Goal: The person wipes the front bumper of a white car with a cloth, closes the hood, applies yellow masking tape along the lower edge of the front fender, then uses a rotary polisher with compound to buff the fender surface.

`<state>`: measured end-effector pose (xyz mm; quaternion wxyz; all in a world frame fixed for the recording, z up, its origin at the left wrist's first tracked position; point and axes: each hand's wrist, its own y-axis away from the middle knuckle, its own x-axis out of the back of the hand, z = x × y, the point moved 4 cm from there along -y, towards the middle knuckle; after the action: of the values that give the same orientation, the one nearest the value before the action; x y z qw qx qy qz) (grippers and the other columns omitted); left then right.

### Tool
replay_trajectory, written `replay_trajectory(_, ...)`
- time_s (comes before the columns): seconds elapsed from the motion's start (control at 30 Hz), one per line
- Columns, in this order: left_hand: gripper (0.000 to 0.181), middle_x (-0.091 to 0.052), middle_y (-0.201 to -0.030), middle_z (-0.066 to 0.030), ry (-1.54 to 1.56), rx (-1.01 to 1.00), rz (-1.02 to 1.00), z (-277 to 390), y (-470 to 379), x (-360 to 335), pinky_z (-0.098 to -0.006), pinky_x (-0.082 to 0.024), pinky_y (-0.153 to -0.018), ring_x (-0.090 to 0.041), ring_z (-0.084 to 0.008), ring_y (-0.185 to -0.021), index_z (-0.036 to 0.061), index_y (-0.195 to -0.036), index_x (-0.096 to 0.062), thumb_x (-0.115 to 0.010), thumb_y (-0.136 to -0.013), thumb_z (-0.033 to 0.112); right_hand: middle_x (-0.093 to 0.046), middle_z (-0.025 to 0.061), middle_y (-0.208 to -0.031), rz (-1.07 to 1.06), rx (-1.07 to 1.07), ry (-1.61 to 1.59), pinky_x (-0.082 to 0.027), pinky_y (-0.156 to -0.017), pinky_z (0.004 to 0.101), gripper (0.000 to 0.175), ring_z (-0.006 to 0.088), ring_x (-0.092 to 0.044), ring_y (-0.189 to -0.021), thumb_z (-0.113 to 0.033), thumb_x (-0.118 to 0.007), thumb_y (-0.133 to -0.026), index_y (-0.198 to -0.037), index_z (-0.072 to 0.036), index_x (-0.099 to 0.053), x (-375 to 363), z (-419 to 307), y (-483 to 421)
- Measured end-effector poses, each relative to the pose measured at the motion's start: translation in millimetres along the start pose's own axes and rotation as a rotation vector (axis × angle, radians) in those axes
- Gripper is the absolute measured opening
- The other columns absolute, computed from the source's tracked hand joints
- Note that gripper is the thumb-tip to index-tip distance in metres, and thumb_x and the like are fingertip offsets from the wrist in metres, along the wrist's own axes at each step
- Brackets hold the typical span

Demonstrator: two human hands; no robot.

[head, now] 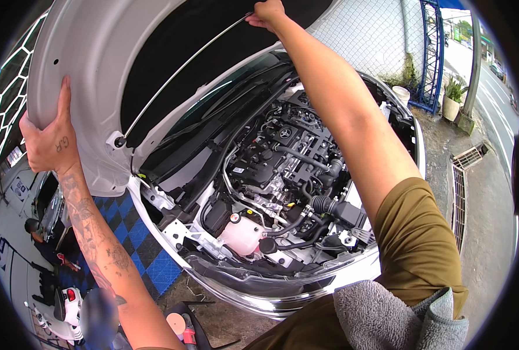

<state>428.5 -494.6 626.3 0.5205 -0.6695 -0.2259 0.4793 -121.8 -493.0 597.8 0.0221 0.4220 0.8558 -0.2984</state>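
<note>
My left hand (51,140) grips the edge of the raised white car hood (89,87), thumb pointing up along its inner side. At the top, the fingers of my right hand (266,15) are closed on the end of the metal hood prop rod (185,68). The rod runs along the hood's black insulation pad (154,57) from a pivot on the hood's inner panel. Beneath lies the open engine bay, with the engine (281,153), a pinkish fluid reservoir (242,234) and black hoses. A grey microfiber towel (377,315) hangs over my right shoulder.
Chrome front trim (259,302) edges the car. At lower left are a polishing machine (185,328) on a dark stand, a white scooter (71,310) and another person (45,245). On the right are a floor drain grate (459,197), a potted plant (452,103) and a blue post.
</note>
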Motion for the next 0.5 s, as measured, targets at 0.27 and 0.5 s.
replay_trajectory(0.27, 0.072, -0.069, -0.064, -0.0027, 0.011, -0.055, 0.030, 2.4, 6.4, 11.7, -0.0326, -0.054, -0.049, -0.068, -0.0204, -0.051, 0.0088, -0.082, -0.070, -0.082, -0.056, 0.075, -0.068, 0.0220, -0.076, 0.029, -0.021, 0.022, -0.058, -0.044, 0.0383, 0.023, 0.0300, -0.069, -0.058, -0.010, -0.048, -0.095, -0.098, 0.010, -0.059, 4.4, 12.2, 12.6)
replay_trajectory(0.5, 0.069, -0.068, -0.061, -0.0022, -0.026, -0.054, 0.020, 12.7, 7.4, 19.7, -0.0318, -0.052, -0.047, -0.066, -0.0199, -0.049, 0.0091, -0.080, -0.068, -0.083, -0.056, 0.072, -0.059, 0.0110, -0.067, 0.103, -0.143, 0.058, -0.054, -0.045, 0.0336, 0.034, 0.0231, -0.060, -0.051, -0.030, -0.057, -0.097, -0.084, 0.002, -0.058, 37.5, -11.6, 64.4)
